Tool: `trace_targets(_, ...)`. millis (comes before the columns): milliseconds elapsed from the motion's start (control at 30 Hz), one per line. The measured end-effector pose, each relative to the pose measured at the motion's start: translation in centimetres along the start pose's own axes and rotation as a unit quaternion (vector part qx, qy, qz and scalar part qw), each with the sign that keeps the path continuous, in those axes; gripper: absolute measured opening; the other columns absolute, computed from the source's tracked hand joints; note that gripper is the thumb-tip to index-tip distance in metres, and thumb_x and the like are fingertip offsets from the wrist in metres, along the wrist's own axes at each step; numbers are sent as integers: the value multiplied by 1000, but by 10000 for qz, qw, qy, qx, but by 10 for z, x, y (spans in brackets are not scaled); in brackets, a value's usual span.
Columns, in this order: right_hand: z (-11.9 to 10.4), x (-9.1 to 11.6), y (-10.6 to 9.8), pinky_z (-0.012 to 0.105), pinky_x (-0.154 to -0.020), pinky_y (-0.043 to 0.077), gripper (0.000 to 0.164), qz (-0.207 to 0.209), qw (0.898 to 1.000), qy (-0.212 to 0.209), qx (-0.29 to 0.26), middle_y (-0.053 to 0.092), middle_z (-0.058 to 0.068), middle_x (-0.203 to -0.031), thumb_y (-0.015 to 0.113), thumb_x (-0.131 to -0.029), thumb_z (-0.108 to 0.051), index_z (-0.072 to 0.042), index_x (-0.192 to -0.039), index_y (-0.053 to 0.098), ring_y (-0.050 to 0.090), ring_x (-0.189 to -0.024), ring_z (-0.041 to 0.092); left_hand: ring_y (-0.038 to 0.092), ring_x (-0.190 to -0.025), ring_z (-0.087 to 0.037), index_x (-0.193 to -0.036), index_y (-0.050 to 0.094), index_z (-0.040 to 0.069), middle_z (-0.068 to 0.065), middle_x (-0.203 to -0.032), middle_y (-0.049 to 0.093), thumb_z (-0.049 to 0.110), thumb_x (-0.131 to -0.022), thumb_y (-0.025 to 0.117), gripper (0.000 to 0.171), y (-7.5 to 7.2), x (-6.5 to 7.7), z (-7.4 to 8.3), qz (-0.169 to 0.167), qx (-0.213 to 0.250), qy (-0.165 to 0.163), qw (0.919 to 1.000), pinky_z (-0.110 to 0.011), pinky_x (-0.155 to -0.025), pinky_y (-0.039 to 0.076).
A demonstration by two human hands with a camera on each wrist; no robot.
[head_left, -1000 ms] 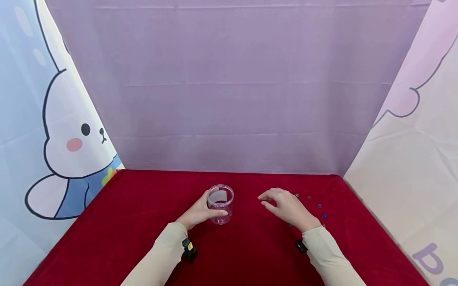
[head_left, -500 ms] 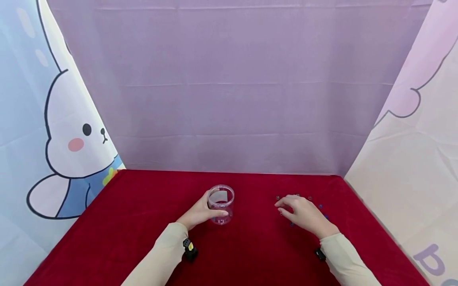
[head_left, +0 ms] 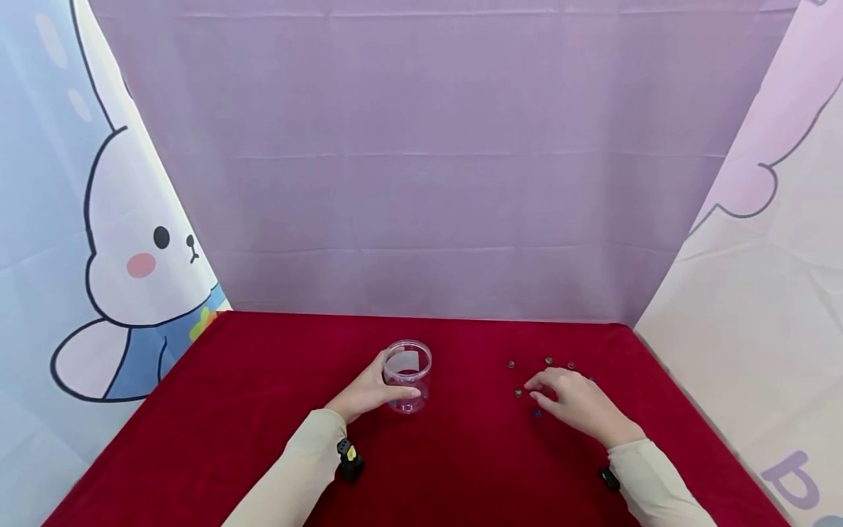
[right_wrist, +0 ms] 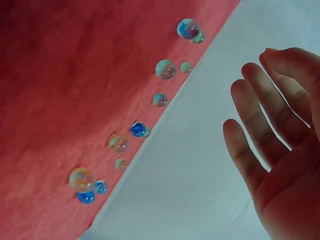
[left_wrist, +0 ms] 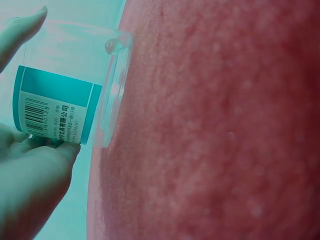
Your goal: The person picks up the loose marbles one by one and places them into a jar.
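Note:
My left hand (head_left: 369,391) grips a clear plastic jar (head_left: 407,404) upright on the red cloth, thumb along its near side. In the left wrist view a teal-and-white label (left_wrist: 55,107) with a barcode shows on the jar, and a glass marble (left_wrist: 111,46) lies near its bottom. Over on the right, my right hand (head_left: 573,399) hovers above scattered glass marbles, its fingers relaxed and holding nothing. A blue marble (head_left: 536,413) and a clear one (head_left: 518,393) lie just left of its fingertips. Orange (right_wrist: 81,180) and blue-swirled marbles (right_wrist: 188,29) show in the right wrist view.
Red velvet cloth (head_left: 263,410) covers the table. A purple curtain (head_left: 421,183) rises along the back edge, with printed cloth panels (head_left: 151,293) at the left and right sides. More marbles (head_left: 549,360) lie beyond my right hand.
My right hand has moved rightward from between the jar and the marbles to over the marbles, uncovering several at its left. The left hand and jar stay in place.

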State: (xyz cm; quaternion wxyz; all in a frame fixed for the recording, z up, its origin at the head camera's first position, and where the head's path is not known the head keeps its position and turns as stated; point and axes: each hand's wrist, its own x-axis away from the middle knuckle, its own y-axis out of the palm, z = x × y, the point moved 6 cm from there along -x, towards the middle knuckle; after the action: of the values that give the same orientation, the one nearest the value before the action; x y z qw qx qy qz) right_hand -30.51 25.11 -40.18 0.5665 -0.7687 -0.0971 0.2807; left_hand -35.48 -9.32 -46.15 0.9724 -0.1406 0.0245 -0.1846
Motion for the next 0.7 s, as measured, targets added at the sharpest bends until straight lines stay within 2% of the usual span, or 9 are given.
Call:
trace_targets(100, 2, 2, 0, 42, -85, 55, 17, -29, 10000, -9, -9, 69, -7, -96, 79, -86, -10, -13, -102, 75, 67, -89, 18, 46, -127, -27, -154, 28, 23, -7, -142, 46, 31, -86, 82, 87, 0, -1, -1, -18, -4, 28, 10000, -50, -100, 46)
trace_targets(233, 5, 4, 3, 31, -74, 56, 17, -195, 9997, 59, -147, 69, -10, -95, 78, -87, -10, -13, -102, 75, 65, -86, 12, 47, -126, -27, -154, 29, 24, -6, -141, 47, 31, -86, 82, 86, 0, -1, -1, -31, -1, 54, 10000, -50, -99, 47)
trace_targets(333, 6, 5, 7, 28, -73, 55, 16, -376, 9987, 119, -312, 68, -11, -95, 78, -87, -11, -13, -103, 75, 62, -83, 8, 47, -126, -27, -154, 29, 23, -6, -141, 47, 31, -86, 82, 86, 0, -1, 0, -18, -12, 48, 10000, -50, -99, 47)
trace_targets(533, 8, 8, 13, 26, -69, 53, 15, -662, 9966, 113, -487, 67, -10, -93, 78, -87, -11, -12, -101, 75, 56, -77, 2, 46, -127, -27, -154, 29, 22, -6, -142, 46, 31, -85, 82, 88, 0, -1, 1, -4, -23, 55, 10000, -50, -99, 47)
trace_targets(700, 9, 10, 18, 29, -70, 54, 16, -832, 9948, 169, -554, 68, -8, -93, 79, -85, -11, -12, -101, 76, 58, -79, 6, 46, -128, -27, -154, 29, 20, -6, -142, 46, 31, -85, 83, 89, 0, -3, -1, 43, -79, 75, 9999, -52, -101, 45)
